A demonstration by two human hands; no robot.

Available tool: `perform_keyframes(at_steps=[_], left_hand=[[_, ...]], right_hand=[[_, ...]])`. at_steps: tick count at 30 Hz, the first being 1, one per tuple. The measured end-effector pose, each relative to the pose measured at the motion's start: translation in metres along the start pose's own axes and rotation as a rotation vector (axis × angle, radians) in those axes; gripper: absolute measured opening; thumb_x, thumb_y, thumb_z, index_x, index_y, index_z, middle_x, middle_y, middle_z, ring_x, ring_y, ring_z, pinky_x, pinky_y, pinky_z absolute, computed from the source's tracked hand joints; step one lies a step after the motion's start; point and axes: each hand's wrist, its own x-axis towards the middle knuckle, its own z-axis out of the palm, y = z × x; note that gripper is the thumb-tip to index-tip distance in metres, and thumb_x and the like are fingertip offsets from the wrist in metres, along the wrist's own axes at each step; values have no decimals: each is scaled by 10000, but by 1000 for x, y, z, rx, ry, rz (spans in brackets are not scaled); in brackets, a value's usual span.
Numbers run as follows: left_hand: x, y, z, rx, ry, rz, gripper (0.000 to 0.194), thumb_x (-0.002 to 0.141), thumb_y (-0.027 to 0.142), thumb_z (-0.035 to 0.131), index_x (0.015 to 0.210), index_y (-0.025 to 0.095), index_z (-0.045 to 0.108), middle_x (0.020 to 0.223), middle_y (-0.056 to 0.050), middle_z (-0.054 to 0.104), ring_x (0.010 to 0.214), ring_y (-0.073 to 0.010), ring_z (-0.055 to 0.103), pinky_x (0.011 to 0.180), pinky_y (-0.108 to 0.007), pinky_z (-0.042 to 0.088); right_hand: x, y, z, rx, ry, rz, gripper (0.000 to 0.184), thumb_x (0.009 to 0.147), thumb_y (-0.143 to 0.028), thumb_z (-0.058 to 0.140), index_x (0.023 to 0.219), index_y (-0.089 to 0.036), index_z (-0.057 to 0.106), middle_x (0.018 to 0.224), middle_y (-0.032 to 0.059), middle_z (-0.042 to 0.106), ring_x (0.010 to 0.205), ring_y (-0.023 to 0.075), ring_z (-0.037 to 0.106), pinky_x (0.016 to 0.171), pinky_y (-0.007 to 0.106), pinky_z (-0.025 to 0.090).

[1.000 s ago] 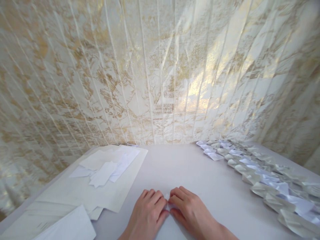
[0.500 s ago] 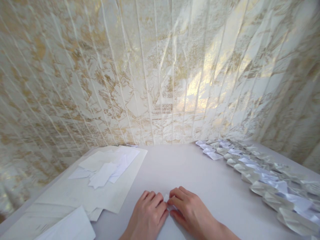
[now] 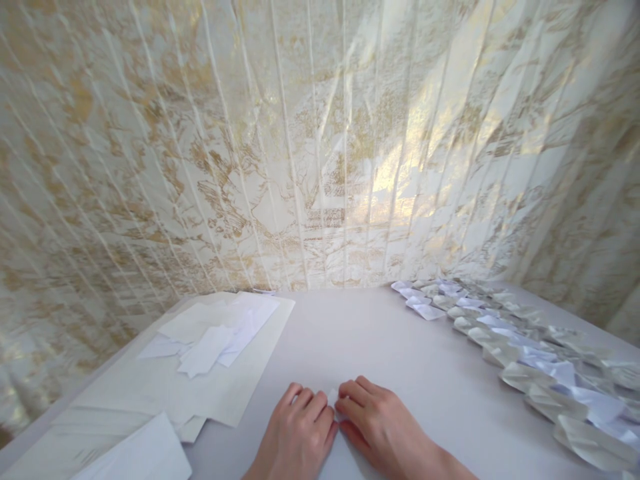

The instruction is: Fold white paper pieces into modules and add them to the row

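- The left hand [image 3: 300,427] is curled, knuckles up, its fingertips at a small piece of white paper [image 3: 332,398].
- The right hand [image 3: 375,417] is bent likewise from the other side, its fingertips close to the left's.
- The paper lies between the two hands, low on the table [image 3: 340,340]; only a tip shows clearly.
- Fingers cover the rest, so I cannot tell whether either hand pinches or presses it.
- Both forearms are cut off below.
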Motion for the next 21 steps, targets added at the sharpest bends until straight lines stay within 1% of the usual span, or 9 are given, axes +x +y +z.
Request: perform_keyframes(at_steps=[5,9,11,14,15,17,18,19,21], left_hand=[[0,-1,1,-13,13,8,183,863,91,530,713,187,577,703,9,610,629,-184,568,660,-357,386],[-1,-3,0,-51,-6,-21,196,875,90,511,728,189,596,718,-1,627,643,-193,580,664,-366,413],[0,-4,-3,-99,-25,-56,198,880,90,501,750,191,610,739,-8,640,664,-200,589,664,-367,428],[2,-5,-8,-269,-95,-192,73,846,140,598,830,199,636,822,-18,659,759,-222,612,695,-366,464],[3,-5,-10,-354,-116,-261,79,815,151,645,874,204,640,864,-21,662,810,-228,618,725,-364,479],[4,-5,-12,-546,-129,-410,234,759,145,691,974,214,630,956,-24,661,912,-225,620,804,-350,493],[5,-5,-13,-635,-122,-475,278,749,132,681,1007,218,621,987,-24,658,947,-216,619,838,-338,492],[6,-4,-13,-710,-107,-531,291,746,121,658,1016,222,615,998,-23,656,959,-207,619,852,-326,490],[8,-2,-14,-815,-70,-608,271,749,127,612,1002,226,613,986,-19,658,920,-196,628,832,-313,497]], right_hand=[[2,0,1,-32,6,-20,124,809,-67,670,836,-176,618,914,15,672,809,185,599,699,276,464],[2,1,0,-19,8,-19,109,826,-72,655,837,-175,621,901,16,674,800,183,601,704,274,466],[1,2,0,25,15,0,98,841,-82,648,835,-177,625,902,15,675,803,180,605,714,270,470],[-1,6,-2,139,35,41,125,833,-71,661,864,-189,635,912,6,676,824,174,613,737,255,477],[-1,6,-3,172,44,48,143,828,-64,663,885,-193,637,920,6,675,833,174,614,748,254,480],[-3,6,-5,215,63,44,152,849,-65,633,924,-197,633,935,15,670,844,178,615,767,260,484],[-3,5,-6,231,74,36,151,869,-69,602,946,-196,628,941,23,666,846,180,616,768,264,486],[-4,4,-7,249,82,26,162,889,-68,564,972,-195,622,947,32,661,847,182,617,762,266,488],[-5,1,-9,303,100,12,220,907,-52,497,1031,-197,607,968,47,652,864,183,621,760,265,492]])
